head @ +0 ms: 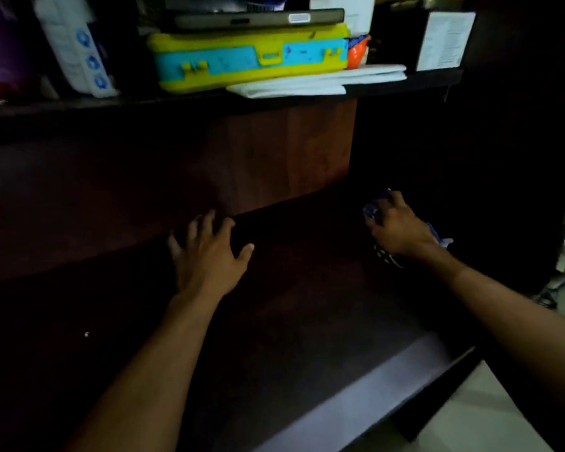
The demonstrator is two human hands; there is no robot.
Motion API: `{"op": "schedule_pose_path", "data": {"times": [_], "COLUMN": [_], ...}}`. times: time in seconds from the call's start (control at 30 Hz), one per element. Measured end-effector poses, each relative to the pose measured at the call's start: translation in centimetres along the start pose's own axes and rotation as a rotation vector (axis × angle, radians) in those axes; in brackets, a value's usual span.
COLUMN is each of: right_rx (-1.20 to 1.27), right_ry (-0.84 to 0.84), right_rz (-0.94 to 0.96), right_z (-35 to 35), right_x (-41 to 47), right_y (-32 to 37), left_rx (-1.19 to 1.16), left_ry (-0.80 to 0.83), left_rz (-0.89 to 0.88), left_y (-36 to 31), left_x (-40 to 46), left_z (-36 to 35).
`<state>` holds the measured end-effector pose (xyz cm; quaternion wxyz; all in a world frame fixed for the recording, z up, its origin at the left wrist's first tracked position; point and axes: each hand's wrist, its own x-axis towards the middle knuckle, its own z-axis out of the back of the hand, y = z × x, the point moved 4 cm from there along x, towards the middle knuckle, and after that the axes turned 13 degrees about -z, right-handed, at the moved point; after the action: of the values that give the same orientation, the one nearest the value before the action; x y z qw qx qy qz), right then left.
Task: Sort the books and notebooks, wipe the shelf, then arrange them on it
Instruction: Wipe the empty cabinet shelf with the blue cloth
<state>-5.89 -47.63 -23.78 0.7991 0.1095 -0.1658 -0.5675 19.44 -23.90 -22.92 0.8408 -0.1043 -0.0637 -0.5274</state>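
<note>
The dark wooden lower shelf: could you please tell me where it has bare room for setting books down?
The dark wooden lower shelf looks bare between the left hand and the right hand, and forward to its front edge. The right hand grips a blue-and-white cloth at the right rear corner. The upper shelf is crowded, holding a yellow-and-blue plastic case.

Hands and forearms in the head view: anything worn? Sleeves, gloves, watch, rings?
Nothing worn that shows. The left hand and right hand are bare, no gloves. Both forearms are bare up to the frame edge, so no sleeve or cuff is in view. No watch or band on either wrist. No rings visible, though the light is dim and the right hand's fingers are partly hidden.
</note>
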Motion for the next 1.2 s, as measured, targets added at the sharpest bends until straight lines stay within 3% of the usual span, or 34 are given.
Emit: {"op": "schedule_pose_path", "data": {"times": [0.13, 0.2, 0.37, 0.67, 0.77, 1.0, 1.07, 1.2], "right_rx": [-0.021, -0.043, -0.061, -0.066, -0.077, -0.043, -0.011, -0.083], "right_ry": [0.014, 0.023, 0.067, 0.046, 0.119, 0.284, 0.284, 0.177], "right_rz": [0.027, 0.019, -0.051, -0.101, 0.009, 0.495, 0.457, 0.167], "right_z": [0.3, 0.5, -0.2, -2.3, -1.7, -4.4, -3.7, -1.1], "right_x": [0.8, 1.0, 3.7, 6.8, 5.6, -7.3, -6.0, 1.0], "right_y": [1.0, 1.7, 4.8, 8.5, 9.9, 17.2, 15.2, 6.6], "left_rx": [-0.228, -0.220, -0.205, -0.207, -0.193, -0.195, -0.216, -0.361], "left_ry": [-0.047, 0.015, -0.053, -0.017, -0.018, -0.015, -0.038, -0.127], "left_rz": [0.167, 0.119, 0.075, 0.008, -0.004, 0.024, -0.007, -0.123], "left_y": [3.9, 3.5, 3.2, 2.6, 2.5, 2.8, 2.6, 1.9], "left_x": [0.0, 0.2, 0.9, 0.8, 1.0, 0.7, 0.3, 0.1], "left_z": [0.4, -0.1, -0.7, -0.9, -0.7, -0.9, -0.5, -0.3]}}
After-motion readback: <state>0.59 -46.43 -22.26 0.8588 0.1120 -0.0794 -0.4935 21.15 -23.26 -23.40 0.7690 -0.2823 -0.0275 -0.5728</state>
